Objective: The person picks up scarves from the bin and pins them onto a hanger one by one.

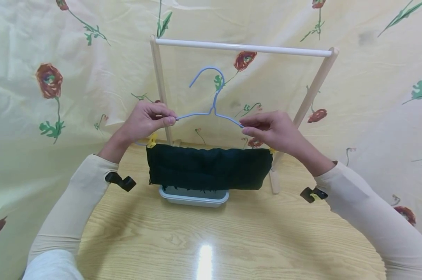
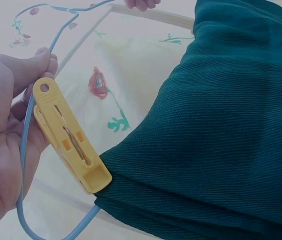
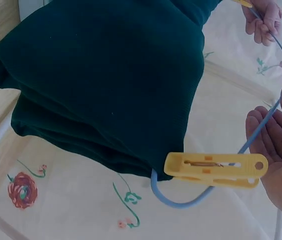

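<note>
A blue wire hanger [image 1: 215, 99] is held up in front of the rack, its hook pointing upward. My left hand [image 1: 149, 119] pinches its left shoulder between thumb and fingers, and my right hand [image 1: 272, 130] pinches the right shoulder. Folded dark green cloth [image 1: 211, 167] hangs over the hanger's lower bar. In the left wrist view a yellow clothespin [image 2: 73, 137] clips the cloth at one end of the bar. Another yellow clothespin [image 3: 215, 169] clips the opposite end in the right wrist view. Both clothespins sit close beside the hands.
Behind the hanger stands a rack with a white rail [image 1: 242, 47] and wooden posts [image 1: 316, 87]. A light grey-blue bin [image 1: 193, 200] sits on the wooden table [image 1: 162, 241], partly hidden by the cloth. Flower-patterned fabric [image 1: 102, 77] covers the background.
</note>
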A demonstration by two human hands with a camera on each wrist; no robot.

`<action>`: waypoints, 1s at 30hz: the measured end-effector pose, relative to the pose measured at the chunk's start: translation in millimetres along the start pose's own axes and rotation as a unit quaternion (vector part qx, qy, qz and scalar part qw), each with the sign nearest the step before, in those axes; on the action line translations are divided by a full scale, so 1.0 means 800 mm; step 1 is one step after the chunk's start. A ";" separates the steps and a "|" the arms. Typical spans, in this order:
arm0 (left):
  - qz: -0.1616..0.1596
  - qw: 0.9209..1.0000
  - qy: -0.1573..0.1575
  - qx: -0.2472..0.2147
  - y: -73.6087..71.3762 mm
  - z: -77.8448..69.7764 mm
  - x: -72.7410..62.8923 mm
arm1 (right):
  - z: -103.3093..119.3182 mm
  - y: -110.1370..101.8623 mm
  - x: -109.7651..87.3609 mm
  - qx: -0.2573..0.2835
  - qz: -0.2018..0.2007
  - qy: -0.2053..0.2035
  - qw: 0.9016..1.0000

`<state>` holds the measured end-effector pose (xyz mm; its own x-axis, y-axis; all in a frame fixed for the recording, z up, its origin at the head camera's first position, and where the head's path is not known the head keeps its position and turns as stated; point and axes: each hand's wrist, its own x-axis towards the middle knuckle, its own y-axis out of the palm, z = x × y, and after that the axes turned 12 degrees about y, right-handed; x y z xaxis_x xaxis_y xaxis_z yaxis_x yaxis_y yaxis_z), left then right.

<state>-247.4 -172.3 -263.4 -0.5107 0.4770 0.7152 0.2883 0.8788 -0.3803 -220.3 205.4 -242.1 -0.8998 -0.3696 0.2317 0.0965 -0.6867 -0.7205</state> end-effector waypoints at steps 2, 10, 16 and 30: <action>0.001 1.000 0.002 0.002 -0.001 0.001 0.000 | 0.000 0.003 0.001 0.002 0.003 0.004 1.000; 0.006 1.000 0.008 -0.005 -0.001 0.005 -0.002 | 0.000 0.011 0.002 0.018 0.003 0.029 0.999; 0.010 1.000 0.009 -0.003 0.001 0.007 -0.002 | 0.000 0.013 -0.001 0.048 0.000 0.058 0.997; 0.010 0.999 -0.032 0.019 0.013 0.003 0.003 | 0.003 0.011 -0.009 0.064 -0.045 0.063 0.995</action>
<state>-247.9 -162.1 -267.1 -0.5573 0.4924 0.6686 0.2683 0.8688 -0.4162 -212.3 200.9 -248.5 -0.9526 -0.2273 0.2021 0.0595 -0.7910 -0.6090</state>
